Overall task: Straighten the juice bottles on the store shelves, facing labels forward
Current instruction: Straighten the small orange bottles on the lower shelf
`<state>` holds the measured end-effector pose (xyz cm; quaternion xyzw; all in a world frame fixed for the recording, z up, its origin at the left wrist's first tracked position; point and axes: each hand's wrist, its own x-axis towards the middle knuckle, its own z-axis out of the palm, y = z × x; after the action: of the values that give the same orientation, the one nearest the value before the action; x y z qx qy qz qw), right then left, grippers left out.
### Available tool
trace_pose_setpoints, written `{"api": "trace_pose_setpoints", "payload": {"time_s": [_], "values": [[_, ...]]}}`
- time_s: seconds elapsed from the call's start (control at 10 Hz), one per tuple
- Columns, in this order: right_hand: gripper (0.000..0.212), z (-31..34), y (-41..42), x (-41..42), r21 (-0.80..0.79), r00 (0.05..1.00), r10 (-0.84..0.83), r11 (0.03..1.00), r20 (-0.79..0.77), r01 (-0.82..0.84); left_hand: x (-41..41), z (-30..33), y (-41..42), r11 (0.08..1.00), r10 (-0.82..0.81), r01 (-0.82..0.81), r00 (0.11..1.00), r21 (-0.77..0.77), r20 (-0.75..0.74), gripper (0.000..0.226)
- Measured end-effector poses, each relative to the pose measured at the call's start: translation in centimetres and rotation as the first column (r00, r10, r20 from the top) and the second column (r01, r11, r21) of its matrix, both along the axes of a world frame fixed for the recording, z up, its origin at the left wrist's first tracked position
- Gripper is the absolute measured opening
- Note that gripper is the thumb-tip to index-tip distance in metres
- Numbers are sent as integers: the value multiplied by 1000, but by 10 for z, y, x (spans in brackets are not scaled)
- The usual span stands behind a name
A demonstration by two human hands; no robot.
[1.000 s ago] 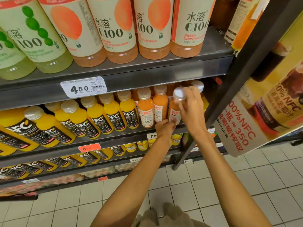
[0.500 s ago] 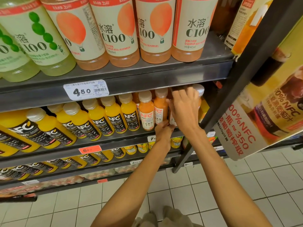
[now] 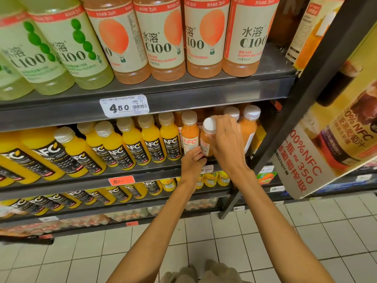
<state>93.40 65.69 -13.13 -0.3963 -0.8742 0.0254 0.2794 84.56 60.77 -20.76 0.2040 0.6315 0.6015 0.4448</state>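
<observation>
On the middle shelf (image 3: 142, 176) an orange juice bottle with a white cap (image 3: 206, 137) leans toward me. My right hand (image 3: 227, 144) grips its upper body from the right. My left hand (image 3: 192, 161) holds its base at the shelf's front edge. To its left stands an upright orange NFC bottle (image 3: 189, 135) with its white label facing forward. Two more orange bottles (image 3: 250, 127) stand behind my right hand, partly hidden.
Yellow NFC bottles (image 3: 151, 139) fill the middle shelf to the left. Large C100 bottles (image 3: 163, 41) line the top shelf above a 4.50 price tag (image 3: 124, 107). A dark upright post (image 3: 285, 129) and a yellow NFC poster (image 3: 336, 139) stand at right. White floor tiles (image 3: 204, 242) lie below.
The camera has come closer. The held bottle has been tipped forward so its white cap shows again, after my right hand covered it half a second ago.
</observation>
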Motion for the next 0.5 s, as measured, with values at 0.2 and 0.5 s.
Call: {"api": "trace_pose_setpoints", "payload": {"time_s": [0.2,0.5], "values": [[37,11,-24,16,-268,930,38,953,-365,-144,0,4,-21,985,-171,174,964,-3,-203,63],[38,29,-38,34,-579,590,-247,662,-768,-476,14,25,-94,938,-336,345,928,37,-161,36]]}}
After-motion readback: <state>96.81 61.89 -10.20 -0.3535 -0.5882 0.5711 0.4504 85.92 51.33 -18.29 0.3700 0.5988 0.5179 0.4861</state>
